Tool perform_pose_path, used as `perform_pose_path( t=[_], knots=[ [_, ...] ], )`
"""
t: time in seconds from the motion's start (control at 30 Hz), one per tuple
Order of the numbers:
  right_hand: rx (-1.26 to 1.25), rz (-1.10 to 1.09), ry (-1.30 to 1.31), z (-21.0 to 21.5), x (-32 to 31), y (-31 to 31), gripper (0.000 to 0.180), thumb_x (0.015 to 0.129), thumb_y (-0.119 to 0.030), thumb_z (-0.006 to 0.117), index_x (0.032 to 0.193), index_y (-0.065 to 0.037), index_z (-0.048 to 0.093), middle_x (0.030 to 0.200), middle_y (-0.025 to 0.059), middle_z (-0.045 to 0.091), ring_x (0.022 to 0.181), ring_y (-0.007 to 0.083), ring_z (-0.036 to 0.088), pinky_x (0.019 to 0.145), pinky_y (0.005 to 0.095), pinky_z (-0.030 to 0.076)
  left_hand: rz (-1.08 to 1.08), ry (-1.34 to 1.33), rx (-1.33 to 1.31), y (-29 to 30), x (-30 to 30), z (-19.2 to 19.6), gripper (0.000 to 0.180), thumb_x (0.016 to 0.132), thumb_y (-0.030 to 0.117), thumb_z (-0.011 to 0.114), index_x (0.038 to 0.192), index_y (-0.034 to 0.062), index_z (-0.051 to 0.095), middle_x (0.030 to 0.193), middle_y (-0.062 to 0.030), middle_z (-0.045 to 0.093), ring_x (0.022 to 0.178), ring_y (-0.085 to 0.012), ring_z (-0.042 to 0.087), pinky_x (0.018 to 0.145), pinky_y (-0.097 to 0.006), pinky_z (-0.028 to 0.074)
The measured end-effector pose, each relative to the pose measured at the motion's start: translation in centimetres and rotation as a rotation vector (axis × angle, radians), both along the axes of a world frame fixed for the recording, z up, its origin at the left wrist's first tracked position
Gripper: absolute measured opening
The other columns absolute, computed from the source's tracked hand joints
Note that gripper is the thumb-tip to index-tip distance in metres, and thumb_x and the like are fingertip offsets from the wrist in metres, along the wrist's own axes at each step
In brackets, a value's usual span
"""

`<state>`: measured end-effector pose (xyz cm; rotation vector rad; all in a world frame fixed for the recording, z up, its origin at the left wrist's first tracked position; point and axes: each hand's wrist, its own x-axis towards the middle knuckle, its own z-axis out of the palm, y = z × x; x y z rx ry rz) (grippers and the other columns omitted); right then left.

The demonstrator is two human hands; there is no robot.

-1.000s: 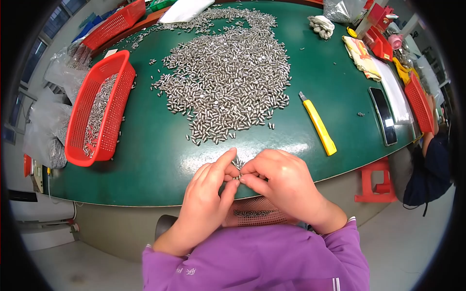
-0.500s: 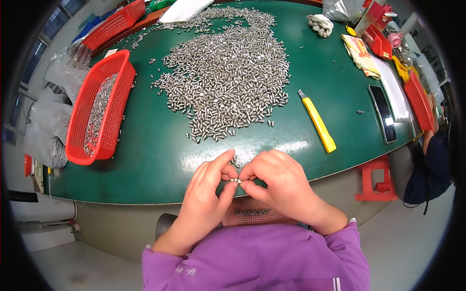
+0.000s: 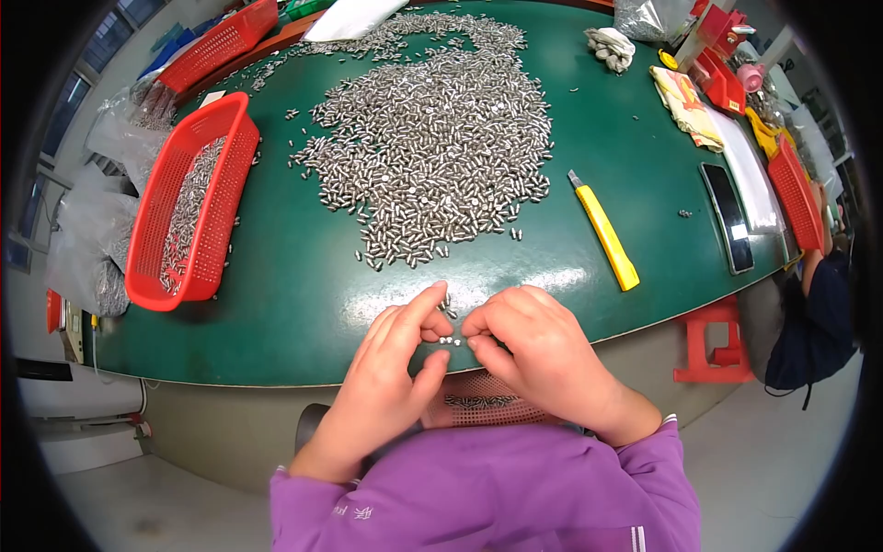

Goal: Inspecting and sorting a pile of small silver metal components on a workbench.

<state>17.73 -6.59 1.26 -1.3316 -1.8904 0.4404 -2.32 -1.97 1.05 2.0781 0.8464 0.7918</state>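
Left grip: left hand (image 3: 391, 354), wide; thumb well apart from the index finger, other fingers curled in. Nothing seen pinched.
Right grip: right hand (image 3: 535, 333), narrow gap between thumb and index tips; nothing visible held in it. Contact with the nearest piece: cannot tell.
Row of pieces: short line of small bright metal pieces (image 3: 449, 341), between the two grips, inside the left thumb-finger gap and just beside the right fingertips.
Loose pieces: few metal pieces (image 3: 448, 307) just ahead of the row, near the left index finger.
Main pile: large spread of small silvery bullet-shaped parts (image 3: 432, 138), ahead of both grips, apart from them, lying on the green counter (image 3: 303, 304).
Red basket: long perforated basket (image 3: 225, 216), left of the left grip, well apart; more silvery parts inside.
Mesh basket: pinkish container (image 3: 497, 415) below and between the grips, past the counter's near edge; parts in it.
Cutter: yellow knife (image 3: 609, 239), ahead and right of the right grip, blade end pointing away from the person.
Phone: dark handset (image 3: 727, 216), farther right of the right grip, beyond the cutter.
Glove: white, crumpled (image 3: 610, 50), far ahead and right of the right grip.
Stool: red (image 3: 714, 342), right of the right grip, off the counter.
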Motion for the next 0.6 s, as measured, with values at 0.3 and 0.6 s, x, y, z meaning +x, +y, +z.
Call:
perform_pose_path(
  t=[0.3, 0.6],
  knots=[
    [0.009, 0.016, -0.105, 0.64, -0.19, -0.43, 0.016, 0.083, -0.002, 0.07, 0.096, -0.004, 0.061, 0.09, 0.0112, 0.055, 0.085, 0.0321, 0.056, 0.077, 0.0423, 0.048, 0.035, -0.038, 0.028, -0.02, -0.4, -0.48, 0.068, 0.08, -0.015, 0.06, 0.146, 0.0011, 0.049, 0.105, -0.0098, 0.066, 0.095, -0.0184, 0.063, 0.085, -0.031, 0.052],
    [0.075, -0.04, -0.047, -0.08, -0.15, -0.27, 0.021, 0.083, -0.001, 0.07, 0.102, -0.005, 0.063, 0.096, 0.0106, 0.058, 0.091, 0.0321, 0.058, 0.079, 0.0425, 0.05, 0.049, -0.045, 0.033, 0.05, -0.12, -0.75, 0.064, 0.082, -0.015, 0.058, 0.143, 0.0013, 0.052, 0.102, -0.0092, 0.065, 0.092, -0.0177, 0.063, 0.082, -0.031, 0.052]
  ],
)
